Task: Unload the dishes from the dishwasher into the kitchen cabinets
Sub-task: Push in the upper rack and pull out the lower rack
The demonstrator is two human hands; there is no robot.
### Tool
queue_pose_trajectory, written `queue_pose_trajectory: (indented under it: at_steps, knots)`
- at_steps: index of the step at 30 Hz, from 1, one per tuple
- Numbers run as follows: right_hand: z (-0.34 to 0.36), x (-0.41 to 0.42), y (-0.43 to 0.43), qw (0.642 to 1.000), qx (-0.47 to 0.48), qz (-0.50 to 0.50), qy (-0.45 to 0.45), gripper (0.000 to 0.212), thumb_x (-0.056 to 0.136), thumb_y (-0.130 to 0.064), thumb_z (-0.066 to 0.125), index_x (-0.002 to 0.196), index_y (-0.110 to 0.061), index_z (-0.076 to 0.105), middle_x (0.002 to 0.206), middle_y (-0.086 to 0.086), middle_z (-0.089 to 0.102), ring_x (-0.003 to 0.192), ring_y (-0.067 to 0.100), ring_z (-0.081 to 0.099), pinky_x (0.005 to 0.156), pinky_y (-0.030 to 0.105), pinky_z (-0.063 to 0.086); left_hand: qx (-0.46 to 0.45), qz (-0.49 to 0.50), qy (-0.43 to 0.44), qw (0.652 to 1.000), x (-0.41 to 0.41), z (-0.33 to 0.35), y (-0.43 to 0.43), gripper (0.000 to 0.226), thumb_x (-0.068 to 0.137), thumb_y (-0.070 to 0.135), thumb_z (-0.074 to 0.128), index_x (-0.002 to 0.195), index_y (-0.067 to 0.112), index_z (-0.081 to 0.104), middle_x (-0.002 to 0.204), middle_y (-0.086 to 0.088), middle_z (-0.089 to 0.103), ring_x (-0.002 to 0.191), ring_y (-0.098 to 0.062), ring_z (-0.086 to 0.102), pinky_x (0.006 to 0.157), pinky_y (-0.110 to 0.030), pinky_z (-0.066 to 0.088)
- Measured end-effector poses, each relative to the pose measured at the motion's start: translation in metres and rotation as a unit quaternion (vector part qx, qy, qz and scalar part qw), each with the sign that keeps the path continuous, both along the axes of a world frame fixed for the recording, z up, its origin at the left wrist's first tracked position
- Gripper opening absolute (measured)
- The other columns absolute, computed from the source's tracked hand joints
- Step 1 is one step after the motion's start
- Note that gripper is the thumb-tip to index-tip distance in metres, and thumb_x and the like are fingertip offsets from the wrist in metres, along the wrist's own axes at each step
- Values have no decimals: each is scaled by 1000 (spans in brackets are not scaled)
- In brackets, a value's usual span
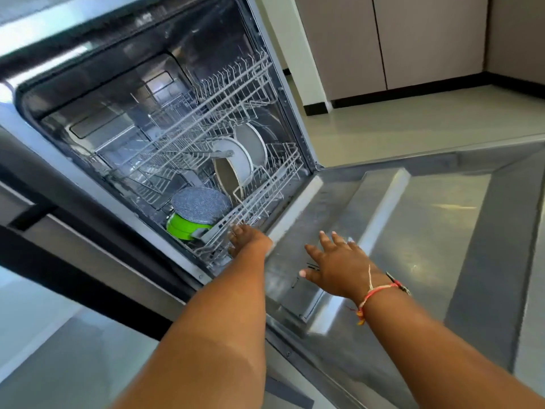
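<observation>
Dishwasher (88, 119) is open. The lower rack (267, 199), white wire, sits inside the tub.

Contents of the lower rack:
- Pot (188, 227) at the front left corner, upside down. Wall is glossy green; the round base is speckled grey and faces up.
- Round plates (236, 163) toward the rear right, standing on edge between the tines. Two are pale and smooth; one shows a beige face.

The upper rack (236, 84), also white wire, hangs above the lower rack.

Left hand (249, 242) is at the front rail of the lower rack, just right of the pot, fingertips on the wire. The grip is blurred, so I cannot tell whether the fingers curl round the rail.

Right hand (339, 267) is in front of the lower rack, over the folded-down door (413, 216), which is brushed steel. Grip spread, fingers apart, holding nothing. Contact with the door cannot be told. A thread bracelet (380, 290) is at the wrist.
</observation>
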State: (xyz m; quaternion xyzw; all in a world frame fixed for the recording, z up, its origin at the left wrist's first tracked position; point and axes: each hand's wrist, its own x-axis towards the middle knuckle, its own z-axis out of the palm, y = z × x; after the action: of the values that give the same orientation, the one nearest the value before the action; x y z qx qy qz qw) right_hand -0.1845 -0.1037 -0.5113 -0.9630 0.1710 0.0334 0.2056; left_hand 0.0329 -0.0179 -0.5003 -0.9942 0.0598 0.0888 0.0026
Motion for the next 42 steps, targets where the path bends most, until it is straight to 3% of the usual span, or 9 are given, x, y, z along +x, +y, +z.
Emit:
queue_pose_trajectory:
  at_steps: [5, 10, 15, 19, 22, 27, 31, 38, 42]
  knots:
    - [-9, 21, -14, 999, -38, 21, 24, 79, 90, -77, 23, 156, -36, 13, 165, 5, -1, 152, 29, -2, 121, 51, 6, 16, 45, -22, 999, 22, -20, 8, 103, 91, 37, 64, 154, 7, -11, 163, -14, -13, 150, -38, -6, 119, -54, 13]
    - [-25, 36, -16, 992, -76, 22, 94, 85, 79, -87, 30, 151, -41, 29, 165, 3, 11, 151, 33, 4, 119, 56, 4, -29, 36, -229, 972, 30, -40, 4, 74, 88, 23, 63, 150, 10, 25, 154, -9, 27, 143, -32, 24, 113, -48, 30]
    - [-19, 52, -21, 987, -90, 27, 131, 91, 68, -93, 37, 142, -41, 45, 152, -4, 36, 140, 33, 28, 104, 51, 29, 3, 60, -153, 987, 50, -25, 16, 92, 92, 35, 63, 156, 8, 4, 164, -10, 5, 151, -30, 3, 118, -51, 15]
    - [-17, 58, -28, 986, -71, 37, 146, 94, 62, -96, 43, 135, -38, 53, 144, -5, 46, 133, 33, 36, 99, 46, 33, 26, 54, -103, 993, 58, -23, 24, 103, 85, 44, 70, 156, 9, 4, 162, -12, 14, 147, -33, 15, 113, -52, 24]
    - [-18, 63, -27, 984, -71, 34, 160, 96, 60, -96, 44, 136, -38, 53, 148, -4, 42, 138, 35, 32, 98, 47, 33, 13, 59, -136, 989, 55, -21, 21, 84, 88, 36, 69, 152, 9, 22, 155, -14, 29, 141, -34, 28, 107, -50, 34]
    - [-20, 58, -27, 985, -76, 37, 149, 97, 66, -93, 43, 145, -38, 43, 160, -4, 24, 147, 39, 15, 106, 51, 29, -47, 87, -222, 970, 38, -19, 14, 44, 97, 10, 43, 141, 6, 45, 143, -15, 49, 132, -31, 42, 105, -45, 37]
    - [-20, 56, -27, 985, -78, 43, 148, 95, 67, -93, 42, 145, -39, 41, 163, -3, 17, 148, 40, 10, 109, 53, 26, -76, 101, -239, 963, 26, -23, 11, 34, 97, 7, 42, 126, 3, 59, 127, -16, 62, 123, -33, 52, 105, -45, 40]
    - [-18, 53, -28, 987, -77, 47, 133, 97, 67, -94, 39, 150, -42, 31, 165, -3, 11, 150, 40, 2, 115, 56, 19, -106, 93, -199, 970, -14, -15, 10, 26, 92, 0, 48, 109, 2, 69, 110, -21, 68, 104, -37, 64, 88, -48, 53]
    - [-22, 51, -26, 994, -23, 15, 102, 105, 67, -98, 19, 155, -42, 11, 165, -3, 7, 150, 36, -9, 118, 58, -2, -170, 97, -162, 967, -36, -2, 15, 28, 97, 2, 45, 114, -2, 66, 111, -21, 69, 104, -35, 65, 86, -41, 51]
